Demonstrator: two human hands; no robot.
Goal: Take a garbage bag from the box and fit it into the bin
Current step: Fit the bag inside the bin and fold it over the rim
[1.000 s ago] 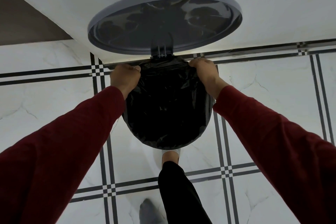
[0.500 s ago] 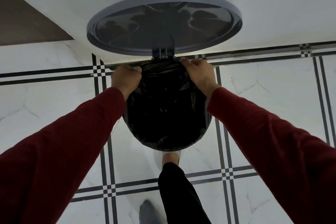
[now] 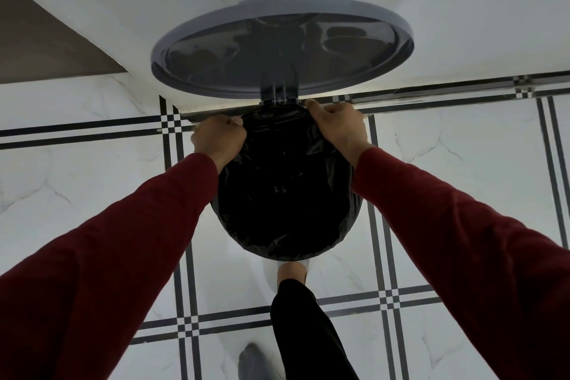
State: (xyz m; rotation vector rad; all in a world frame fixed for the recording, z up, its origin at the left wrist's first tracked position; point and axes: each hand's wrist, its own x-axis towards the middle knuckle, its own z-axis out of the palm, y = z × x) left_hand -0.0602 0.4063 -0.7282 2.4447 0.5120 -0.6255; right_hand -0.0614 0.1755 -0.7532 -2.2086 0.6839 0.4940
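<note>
Both hands have crept toward the raised grey round plastic lid (image 3: 282,43)'s hinge: left hand (image 3: 219,138) and right hand (image 3: 337,125), fingers curled shut on the crinkled black plastic garbage bag (image 3: 285,194), nearly finishing its fit.

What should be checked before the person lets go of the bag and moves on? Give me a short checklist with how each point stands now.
1. Lid up and out of the way: ok, it stands open against the wall.
2. Black bag inside the bin and opened out: ok.
3. Left hand gripping the bag's edge at the back left: ok.
4. Right hand gripping the edge near the hinge: ok.
5. Bag edge folded over the rim all round: cannot tell; the hands hide the back.
6. Foot at the bin's front, presumably on the pedal: cannot tell.
</note>
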